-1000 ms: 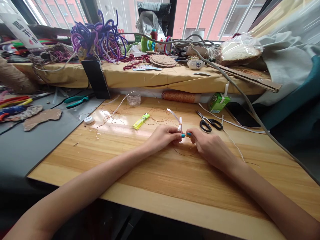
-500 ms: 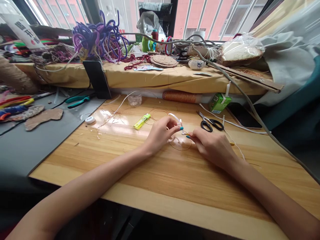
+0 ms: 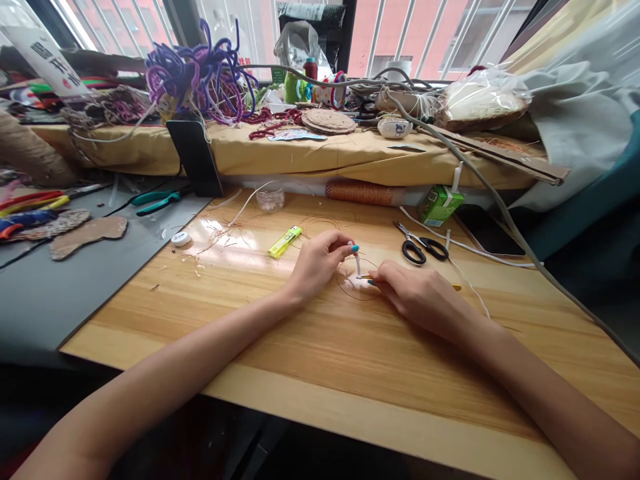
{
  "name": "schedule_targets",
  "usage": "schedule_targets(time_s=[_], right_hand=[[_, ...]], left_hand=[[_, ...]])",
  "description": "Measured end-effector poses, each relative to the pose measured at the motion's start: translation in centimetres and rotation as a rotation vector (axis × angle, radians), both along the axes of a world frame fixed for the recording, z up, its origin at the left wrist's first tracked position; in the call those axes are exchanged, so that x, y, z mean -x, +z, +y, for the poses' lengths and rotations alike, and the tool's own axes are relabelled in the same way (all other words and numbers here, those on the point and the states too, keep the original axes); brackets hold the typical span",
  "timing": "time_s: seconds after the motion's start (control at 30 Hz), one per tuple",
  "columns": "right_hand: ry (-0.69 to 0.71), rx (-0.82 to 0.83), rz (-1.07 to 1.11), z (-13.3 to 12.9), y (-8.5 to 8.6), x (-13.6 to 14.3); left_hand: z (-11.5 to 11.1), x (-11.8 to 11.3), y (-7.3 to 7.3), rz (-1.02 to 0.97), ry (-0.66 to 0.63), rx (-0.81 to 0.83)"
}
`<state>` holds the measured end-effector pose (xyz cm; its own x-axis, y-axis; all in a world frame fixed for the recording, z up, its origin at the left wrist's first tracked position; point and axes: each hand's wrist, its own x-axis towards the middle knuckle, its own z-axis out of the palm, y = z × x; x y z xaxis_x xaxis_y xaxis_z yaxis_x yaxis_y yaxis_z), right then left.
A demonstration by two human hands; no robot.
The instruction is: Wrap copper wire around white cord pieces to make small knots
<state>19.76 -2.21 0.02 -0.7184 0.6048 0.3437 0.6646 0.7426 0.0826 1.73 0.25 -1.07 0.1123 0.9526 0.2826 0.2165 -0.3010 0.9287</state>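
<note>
My left hand [image 3: 319,261] is closed in a pinch on a short white cord [image 3: 358,265], which hangs down from the fingertips. Low on that cord, the thin metal tip of a crochet hook [image 3: 365,277] touches it. The hook is in the closed fingers of my right hand [image 3: 417,290], and its yellow end shows past the knuckles. Under both hands a thin copper-coloured wire [image 3: 345,293] curves in a loop on the table. How the cord sits in the left fingers is partly hidden.
Black-handled scissors [image 3: 425,251] and a green drink carton [image 3: 441,205] lie beyond my right hand. A yellow-green lighter [image 3: 285,241] and a small clear tub [image 3: 271,199] are left of centre. A phone [image 3: 487,230] rests at the right, near a long grey cable [image 3: 520,230].
Both hands have shifted slightly left. The hook tip is lower, and the white cord now stretches downward between the left fingers and the hook.
</note>
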Motion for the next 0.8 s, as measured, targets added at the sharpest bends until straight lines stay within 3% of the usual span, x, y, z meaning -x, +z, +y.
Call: schedule_targets(time_s=[0.4,0.8], right_hand=[[0.061,-0.167,-0.125,0.2,0.33,-0.12],[0.098,-0.197,-0.125,0.52,0.2,-0.91]], left_hand=[[-0.33,-0.15,-0.02,0.006,-0.073,-0.045],[-0.46,-0.01,0.1,0.036,-0.086,-0.092]])
